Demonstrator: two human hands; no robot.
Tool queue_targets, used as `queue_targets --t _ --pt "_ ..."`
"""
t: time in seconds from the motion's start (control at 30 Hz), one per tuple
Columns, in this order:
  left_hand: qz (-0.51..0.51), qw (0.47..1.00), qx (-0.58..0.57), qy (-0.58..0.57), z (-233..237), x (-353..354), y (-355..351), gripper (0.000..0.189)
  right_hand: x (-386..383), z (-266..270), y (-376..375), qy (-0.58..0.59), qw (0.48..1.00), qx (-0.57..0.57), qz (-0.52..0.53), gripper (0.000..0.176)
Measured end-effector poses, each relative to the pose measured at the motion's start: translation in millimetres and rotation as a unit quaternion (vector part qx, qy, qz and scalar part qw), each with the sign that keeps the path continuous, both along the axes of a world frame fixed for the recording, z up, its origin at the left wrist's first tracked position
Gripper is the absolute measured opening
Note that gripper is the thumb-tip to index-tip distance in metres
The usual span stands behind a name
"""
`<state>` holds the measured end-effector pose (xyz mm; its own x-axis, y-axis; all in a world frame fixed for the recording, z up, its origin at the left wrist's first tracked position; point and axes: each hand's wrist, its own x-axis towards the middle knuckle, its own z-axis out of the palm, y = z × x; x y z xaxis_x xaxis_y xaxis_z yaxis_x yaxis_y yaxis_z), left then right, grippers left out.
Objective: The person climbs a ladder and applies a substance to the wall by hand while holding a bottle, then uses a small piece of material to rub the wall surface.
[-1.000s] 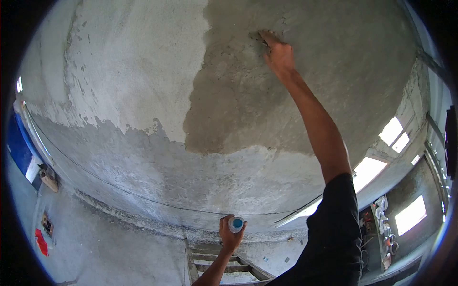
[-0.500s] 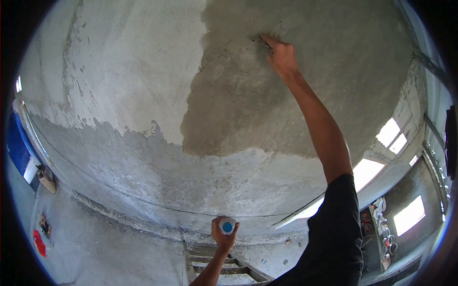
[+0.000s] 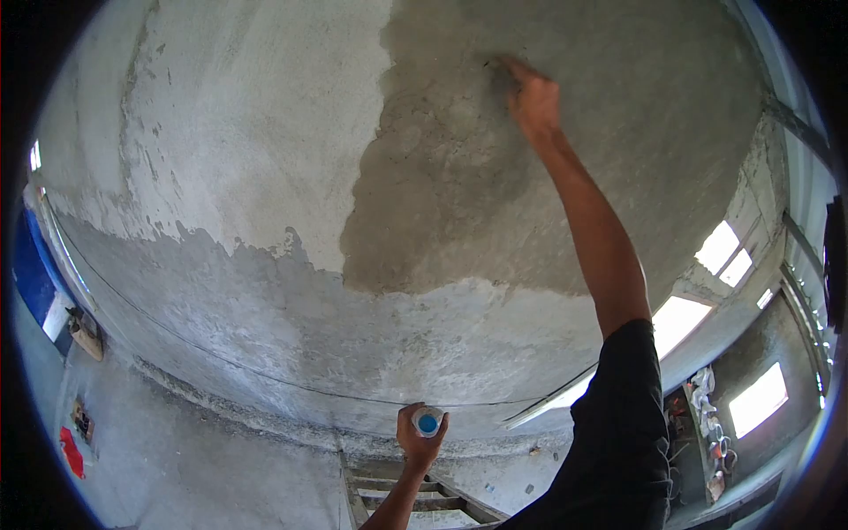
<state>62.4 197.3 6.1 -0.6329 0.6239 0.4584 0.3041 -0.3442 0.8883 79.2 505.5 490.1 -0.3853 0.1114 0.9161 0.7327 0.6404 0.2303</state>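
My left hand (image 3: 419, 436) is closed around a small clear container (image 3: 427, 422) whose round end shows blue in the middle. It is held low, in front of the wall's lower part. High up, my right hand (image 3: 535, 102) is against the dark, damp-looking patch of plaster (image 3: 442, 177) on the wall. Its index finger stretches forward and the other fingers curl in. A dark, blurred shape lies beneath these fingers; what they grip I cannot make out. Pale, dry wall (image 3: 256, 124) borders the patch on the left, and rougher grey wall (image 3: 265, 300) lies below.
Below my left hand stands a wooden ladder (image 3: 411, 505). A thin cable (image 3: 256, 375) runs along the lower wall. A shelf with assorted items (image 3: 711, 433) is at the right, near bright window openings (image 3: 758, 399). A red object (image 3: 71, 453) lies on the floor at left.
My right hand has shifted slightly right across the damp patch and is more blurred. My left hand, still around the container, sits slightly further right. The view has shifted a little.
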Motion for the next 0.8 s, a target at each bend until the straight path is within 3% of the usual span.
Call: queue_targets --t 0.13,0.23,0.3,0.33,0.4,0.5,0.6,0.63,0.7,0.8 --pt "0.004 1.0 -0.004 0.007 1.9 -1.4 0.6 0.051 11.4 51.5 11.9 0.074 0.992 0.082 0.055 0.053" --pt "-0.002 1.0 -0.003 0.023 1.9 -3.6 0.8 0.052 7.0 29.0 30.0 0.081 0.994 0.074 -0.002 0.05" --pt "0.001 1.0 0.0 0.009 5.2 -2.0 2.4 0.051 -1.5 -10.4 20.5 0.021 0.985 0.169 -0.023 0.049" --pt "-0.003 1.0 0.0 0.009 3.4 -1.4 2.0 0.051 -2.2 -20.4 10.6 0.021 0.985 0.168 -0.027 0.049" --pt "-0.006 1.0 0.003 0.002 -0.7 0.2 2.7 0.051 -3.6 -27.8 -6.8 -0.014 0.998 0.036 -0.049 0.05" --pt "-0.012 1.0 0.004 -0.001 5.3 0.4 1.2 0.051 11.6 12.2 -2.6 0.063 0.994 0.079 0.044 0.052" --pt "-0.01 1.0 -0.005 0.019 2.4 -0.3 2.4 0.051 14.8 43.0 2.8 0.116 0.993 0.01 -0.026 0.051" --pt "-0.01 1.0 -0.007 0.019 1.4 -1.1 2.9 0.051 12.4 31.5 12.0 0.116 0.993 0.009 -0.025 0.051" --pt "-0.014 1.0 0.007 0.017 0.7 -0.7 3.9 0.05 1.9 -3.6 27.8 0.076 0.988 0.128 -0.042 0.05" --pt "-0.002 1.0 -0.004 0.029 6.8 0.5 1.3 0.049 -3.1 -31.1 2.2 0.007 0.995 0.09 -0.047 0.05"
